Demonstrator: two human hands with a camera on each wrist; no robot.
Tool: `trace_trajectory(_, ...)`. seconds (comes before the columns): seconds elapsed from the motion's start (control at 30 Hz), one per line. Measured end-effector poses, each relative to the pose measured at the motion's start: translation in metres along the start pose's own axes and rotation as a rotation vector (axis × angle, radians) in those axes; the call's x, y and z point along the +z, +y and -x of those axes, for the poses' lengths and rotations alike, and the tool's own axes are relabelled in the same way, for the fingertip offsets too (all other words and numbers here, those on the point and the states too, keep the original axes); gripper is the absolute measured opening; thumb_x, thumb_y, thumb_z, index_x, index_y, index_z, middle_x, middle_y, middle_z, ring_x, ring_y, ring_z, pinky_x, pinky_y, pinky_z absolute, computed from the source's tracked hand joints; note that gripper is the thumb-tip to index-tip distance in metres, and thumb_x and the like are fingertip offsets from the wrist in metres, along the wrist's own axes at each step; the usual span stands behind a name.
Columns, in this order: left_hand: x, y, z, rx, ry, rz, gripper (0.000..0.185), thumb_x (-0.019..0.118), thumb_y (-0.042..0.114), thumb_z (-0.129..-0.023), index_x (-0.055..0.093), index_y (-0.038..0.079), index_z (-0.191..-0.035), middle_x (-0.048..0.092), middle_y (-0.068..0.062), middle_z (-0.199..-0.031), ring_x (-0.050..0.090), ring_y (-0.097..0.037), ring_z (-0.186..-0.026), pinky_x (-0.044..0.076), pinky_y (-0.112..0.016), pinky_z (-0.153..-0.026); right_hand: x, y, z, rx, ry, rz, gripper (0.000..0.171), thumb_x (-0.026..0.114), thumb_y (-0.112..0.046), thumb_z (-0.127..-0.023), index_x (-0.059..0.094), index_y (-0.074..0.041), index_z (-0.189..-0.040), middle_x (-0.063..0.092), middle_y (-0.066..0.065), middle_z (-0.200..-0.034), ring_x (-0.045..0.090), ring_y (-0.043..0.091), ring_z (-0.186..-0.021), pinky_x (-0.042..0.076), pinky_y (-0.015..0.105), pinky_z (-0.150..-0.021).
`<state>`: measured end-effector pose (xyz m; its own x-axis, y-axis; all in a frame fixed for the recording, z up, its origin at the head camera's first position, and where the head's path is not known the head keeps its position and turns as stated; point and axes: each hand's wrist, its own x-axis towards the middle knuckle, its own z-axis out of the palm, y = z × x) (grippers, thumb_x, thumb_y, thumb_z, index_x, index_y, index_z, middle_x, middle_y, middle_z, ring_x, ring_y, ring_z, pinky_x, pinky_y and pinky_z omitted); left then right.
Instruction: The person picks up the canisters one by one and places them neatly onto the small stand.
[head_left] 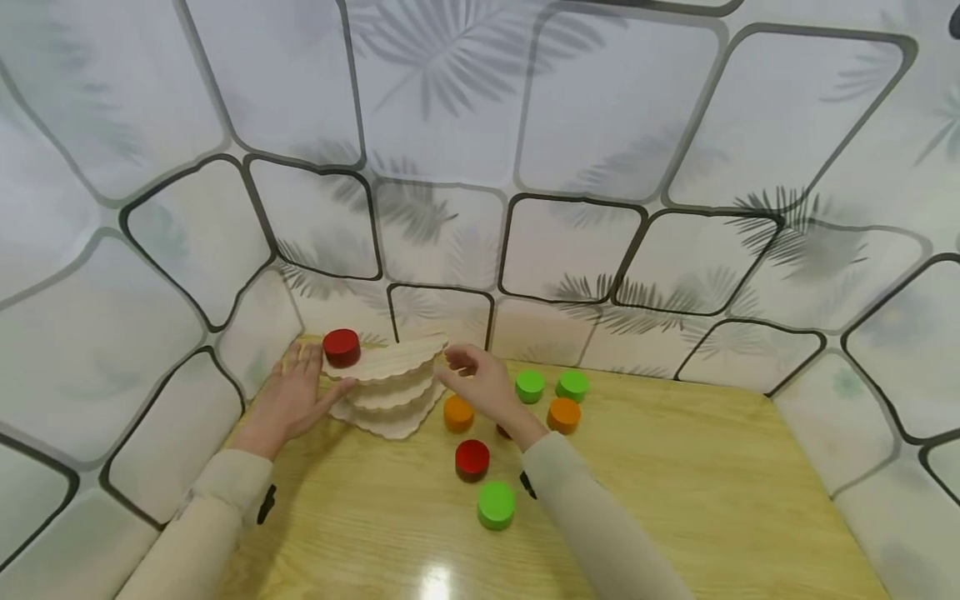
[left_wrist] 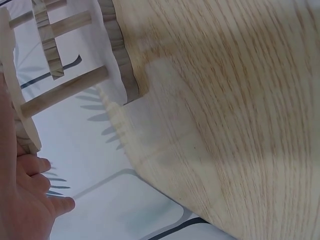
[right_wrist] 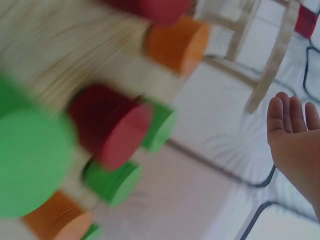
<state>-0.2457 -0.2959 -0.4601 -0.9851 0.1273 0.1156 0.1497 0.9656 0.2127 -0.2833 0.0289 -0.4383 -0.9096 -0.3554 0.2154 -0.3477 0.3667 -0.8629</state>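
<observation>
A pale wooden stand point(head_left: 392, 385) with three scalloped shelves sits at the table's far left corner, and a red disc point(head_left: 341, 347) lies on its top shelf. My left hand point(head_left: 298, 390) rests flat on the table against the stand's left side, fingers straight. My right hand point(head_left: 474, 372) hovers by the top shelf's right edge, fingers relaxed and holding nothing. In the right wrist view its palm point(right_wrist: 294, 134) is bare, with the stand point(right_wrist: 267, 57) beyond it. The left wrist view shows my left hand point(left_wrist: 25, 200) beside the stand's dowels point(left_wrist: 65, 90).
Loose discs lie on the wooden table point(head_left: 675, 467) right of the stand: orange point(head_left: 457, 413), green point(head_left: 529, 386), green point(head_left: 572, 385), orange point(head_left: 563, 415), red point(head_left: 472, 460), green point(head_left: 496, 504). Another red one peeks from under my right wrist. Patterned cloth walls point(head_left: 450, 167) enclose the table.
</observation>
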Motion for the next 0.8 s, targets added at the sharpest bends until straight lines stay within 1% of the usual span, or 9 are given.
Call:
trace_trajectory(0.17, 0.000, -0.001, -0.001, 0.000, 0.011, 0.003, 0.101, 0.038, 0.068, -0.107, 0.026, -0.019, -0.158, 0.027, -0.038, -0.166, 0.012, -0.057, -0.158, 0.019, -0.073, -0.123, -0.025, 0.016, 0.023, 0.042, 0.013, -0.016, 0.040, 0.076, -0.020, -0.098, 0.068, -0.005, -0.135, 0.072, 0.013, -0.130, 0.068, 0.030, -0.120, 0.055, 0.045, -0.106)
trace_trajectory(0.27, -0.001, -0.001, -0.001, 0.005, 0.013, 0.006, 0.101, 0.038, 0.068, -0.107, 0.027, -0.019, -0.157, 0.027, -0.039, -0.165, 0.014, -0.057, -0.157, 0.020, -0.074, -0.123, -0.039, 0.026, 0.037, 0.068, 0.016, -0.006, 0.041, 0.076, -0.021, -0.098, 0.068, -0.006, -0.135, 0.072, 0.014, -0.130, 0.067, 0.031, -0.121, 0.055, 0.046, -0.106)
trace_trajectory(0.43, -0.005, 0.001, -0.001, 0.002, -0.009, 0.010, 0.102, 0.038, 0.068, -0.107, 0.026, -0.020, -0.157, 0.024, -0.039, -0.166, 0.011, -0.058, -0.157, 0.019, -0.075, -0.122, -0.062, 0.045, 0.064, 0.110, 0.013, -0.007, 0.046, 0.078, -0.023, -0.097, 0.067, -0.006, -0.138, 0.069, 0.019, -0.136, 0.067, 0.033, -0.124, 0.053, 0.049, -0.109)
trace_trajectory(0.47, -0.006, 0.001, 0.000, 0.001, -0.013, 0.010, 0.102, 0.038, 0.068, -0.107, 0.025, -0.020, -0.157, 0.024, -0.039, -0.166, 0.010, -0.058, -0.158, 0.019, -0.075, -0.123, -0.066, 0.050, 0.070, 0.120, 0.012, -0.003, 0.047, 0.079, -0.024, -0.096, 0.067, -0.007, -0.138, 0.070, 0.018, -0.136, 0.067, 0.032, -0.125, 0.052, 0.050, -0.109)
trace_trajectory(0.53, -0.007, 0.001, -0.001, 0.003, -0.015, 0.005, 0.102, 0.037, 0.068, -0.107, 0.025, -0.020, -0.157, 0.022, -0.039, -0.167, 0.010, -0.058, -0.157, 0.019, -0.075, -0.122, -0.071, 0.059, 0.082, 0.129, 0.019, 0.013, 0.047, 0.079, -0.025, -0.096, 0.068, -0.006, -0.137, 0.070, 0.018, -0.135, 0.067, 0.032, -0.124, 0.052, 0.052, -0.109)
trace_trajectory(0.63, -0.007, 0.000, -0.001, 0.015, -0.002, -0.003, 0.101, 0.038, 0.068, -0.107, 0.026, -0.020, -0.157, 0.024, -0.040, -0.166, 0.012, -0.059, -0.157, 0.020, -0.076, -0.122, -0.078, 0.072, 0.096, 0.135, 0.030, 0.057, 0.046, 0.079, -0.026, -0.096, 0.068, -0.005, -0.136, 0.071, 0.016, -0.134, 0.067, 0.031, -0.125, 0.052, 0.052, -0.110)
trace_trajectory(0.7, -0.006, 0.001, -0.002, 0.019, 0.005, 0.001, 0.101, 0.039, 0.067, -0.107, 0.026, -0.020, -0.157, 0.025, -0.040, -0.165, 0.012, -0.059, -0.157, 0.020, -0.076, -0.121, -0.082, 0.077, 0.103, 0.136, 0.039, 0.067, 0.048, 0.080, -0.024, -0.096, 0.067, -0.003, -0.137, 0.071, 0.017, -0.134, 0.067, 0.032, -0.126, 0.052, 0.052, -0.110)
trace_trajectory(0.8, -0.004, 0.001, -0.001, 0.024, 0.010, 0.012, 0.101, 0.039, 0.066, -0.107, 0.027, -0.020, -0.157, 0.026, -0.040, -0.165, 0.014, -0.059, -0.156, 0.021, -0.077, -0.121, -0.089, 0.083, 0.113, 0.147, 0.036, 0.072, 0.049, 0.079, -0.024, -0.096, 0.066, -0.002, -0.138, 0.070, 0.019, -0.136, 0.067, 0.033, -0.127, 0.052, 0.051, -0.111)
